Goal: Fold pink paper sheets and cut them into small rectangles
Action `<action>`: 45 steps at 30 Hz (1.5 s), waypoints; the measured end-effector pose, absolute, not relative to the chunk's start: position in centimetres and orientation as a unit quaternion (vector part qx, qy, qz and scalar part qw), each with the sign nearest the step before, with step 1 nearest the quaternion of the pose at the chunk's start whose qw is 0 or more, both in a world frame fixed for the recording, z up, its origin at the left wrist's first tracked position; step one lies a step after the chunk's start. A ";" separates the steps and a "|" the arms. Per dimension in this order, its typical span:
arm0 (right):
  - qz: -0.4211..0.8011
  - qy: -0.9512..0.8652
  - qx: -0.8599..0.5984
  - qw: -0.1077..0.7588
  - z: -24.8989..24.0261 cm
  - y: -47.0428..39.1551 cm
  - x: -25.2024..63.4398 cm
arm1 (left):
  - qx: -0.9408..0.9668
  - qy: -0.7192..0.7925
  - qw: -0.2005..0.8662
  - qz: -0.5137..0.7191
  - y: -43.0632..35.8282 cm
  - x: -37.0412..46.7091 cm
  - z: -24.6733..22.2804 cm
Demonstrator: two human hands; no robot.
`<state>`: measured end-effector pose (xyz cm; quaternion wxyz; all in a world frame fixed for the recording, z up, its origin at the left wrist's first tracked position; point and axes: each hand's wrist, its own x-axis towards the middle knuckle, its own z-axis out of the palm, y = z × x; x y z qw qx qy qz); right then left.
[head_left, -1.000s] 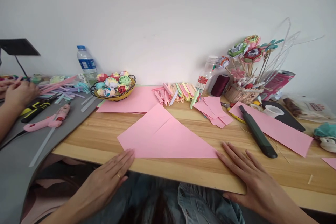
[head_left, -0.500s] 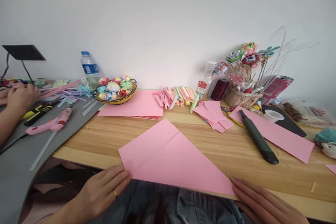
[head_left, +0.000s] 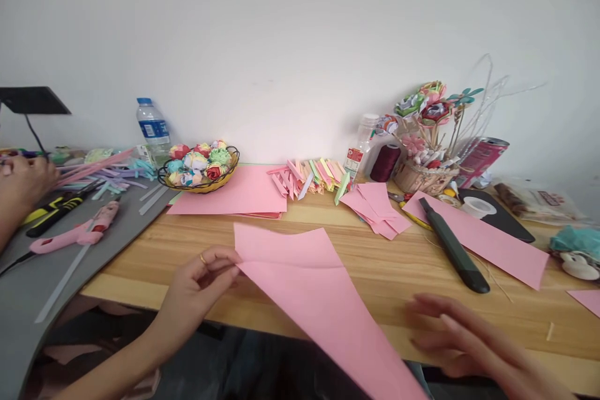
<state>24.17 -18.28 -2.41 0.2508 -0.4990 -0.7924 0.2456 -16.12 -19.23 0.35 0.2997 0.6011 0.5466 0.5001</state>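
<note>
My left hand (head_left: 201,284) pinches the left edge of a folded sheet of pink paper (head_left: 319,297). One crease crosses the sheet near its far end, and its narrow end points down past the table's front edge. To the right of the paper, my right hand (head_left: 464,337) is apart from it, fingers spread and slightly blurred, holding nothing. A grey-green utility knife (head_left: 454,247) lies on the table beyond my right hand, partly over a pink paper strip (head_left: 506,247).
Behind the sheet are a pink paper stack (head_left: 225,203), a basket of paper flowers (head_left: 199,184), folded paper pieces (head_left: 314,180) and pink offcuts (head_left: 375,209). A pink glue gun (head_left: 77,234) lies on the grey mat at left, near another person's hand (head_left: 28,181).
The pink sheet has turned and its left side has lifted. My left hand went from resting flat on its edge to pinching it. My right hand has let go of the right corner.
</note>
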 end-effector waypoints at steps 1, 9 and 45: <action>0.344 -0.775 -0.483 0.217 -2.0 -17.9 22.8 | 0.583 0.540 0.316 0.518 -18.9 -16.0 0.6; 0.570 -0.674 -0.405 0.240 1.6 -12.7 13.7 | 0.492 0.455 0.388 0.633 -15.5 -13.7 6.6; -0.076 -0.960 -0.242 0.116 -0.8 -9.5 18.4 | 0.913 0.316 -0.073 0.249 -12.4 -17.3 -3.1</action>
